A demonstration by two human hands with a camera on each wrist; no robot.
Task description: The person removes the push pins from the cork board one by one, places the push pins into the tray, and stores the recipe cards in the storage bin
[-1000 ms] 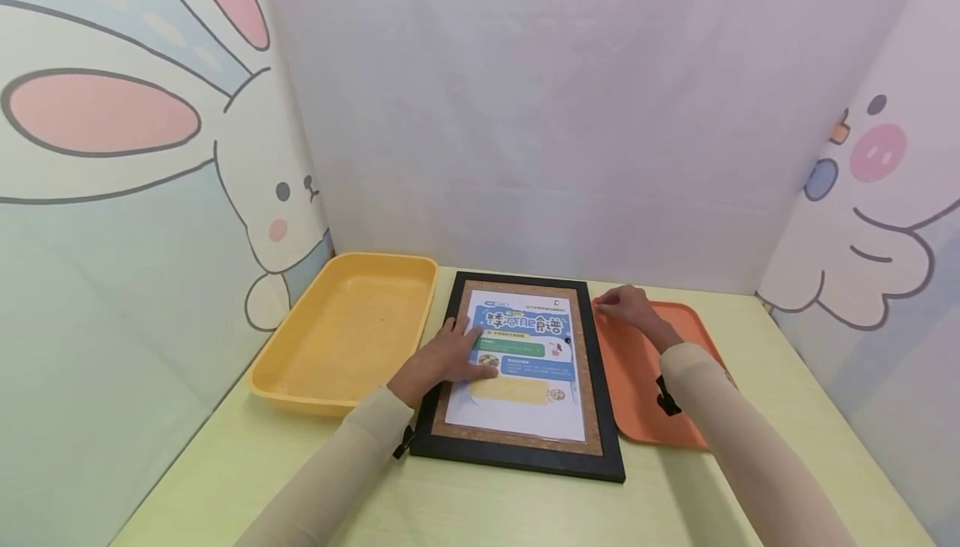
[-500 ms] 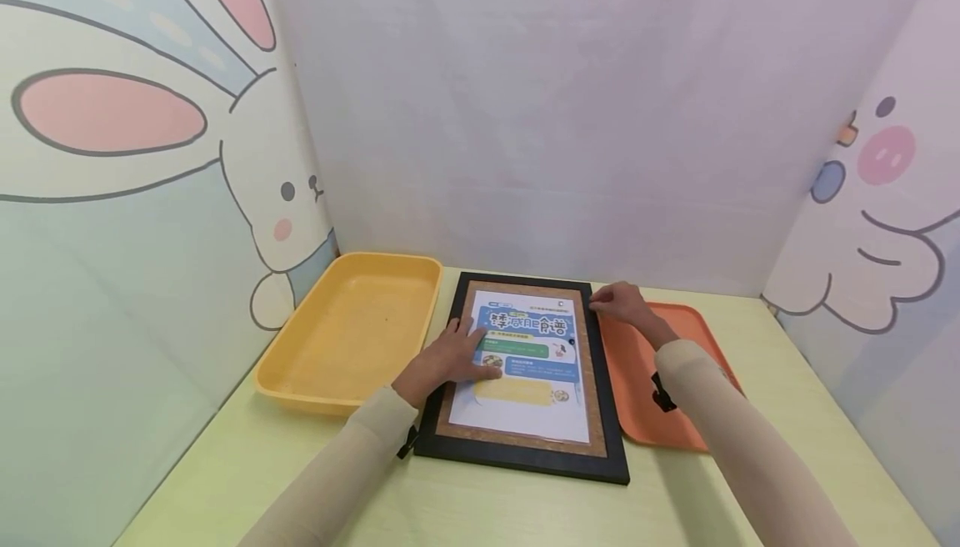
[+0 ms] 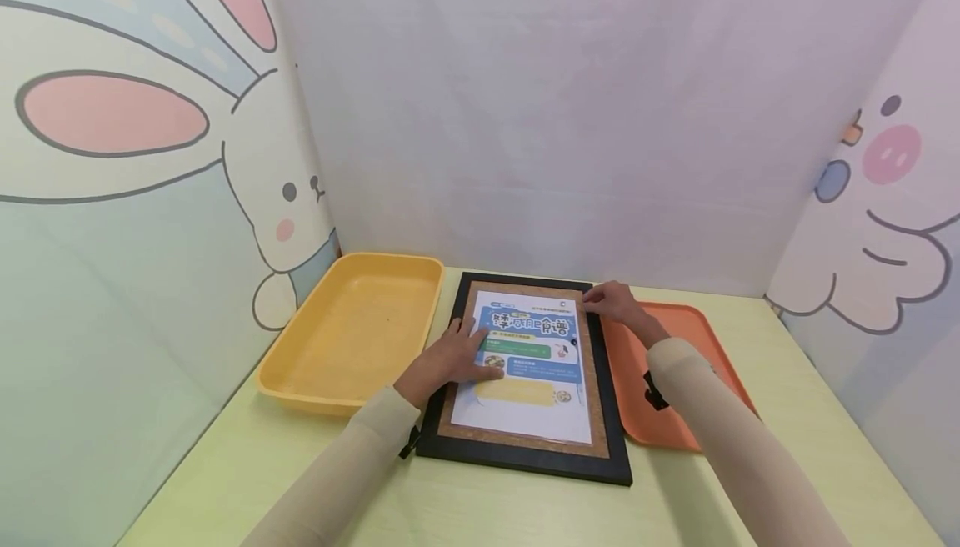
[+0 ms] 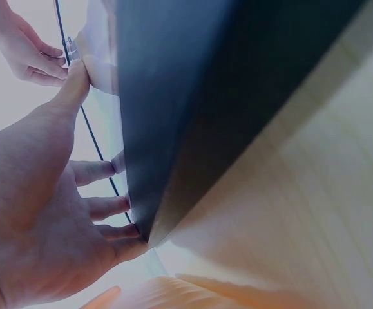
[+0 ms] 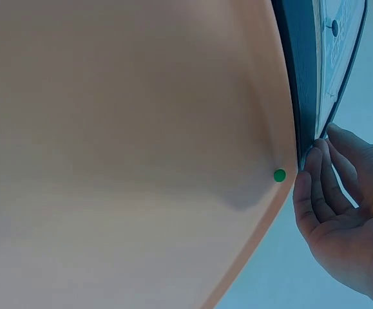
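Observation:
A black-framed cork board [image 3: 525, 460] lies flat with a printed white sheet [image 3: 517, 414] on it. My left hand [image 3: 448, 355] rests on the sheet's left side, fingers spread; in the left wrist view, the left hand [image 4: 51, 206] touches the board [image 4: 167, 96] with its fingertips. At the board's top right corner, my right hand [image 3: 618, 303] has thumb and fingers close together. The right wrist view puts the right hand [image 5: 353, 206] against the frame's corner [image 5: 305, 129]; anything between its fingertips is hidden. A dark pin [image 3: 574, 342] stands at the sheet's right edge.
Left of the board stands a yellow tray [image 3: 352, 330]. An orange tray [image 3: 637, 397] lies to its right, partly under the right forearm. In the right wrist view a green round piece [image 5: 279, 175] sits in the corner of the orange tray [image 5: 109, 129]. Printed cloth walls surround the table.
My right hand has moved left from the orange tray's upper left corner to the board's top right corner. The left hand stays on the sheet. The head view has shifted slightly.

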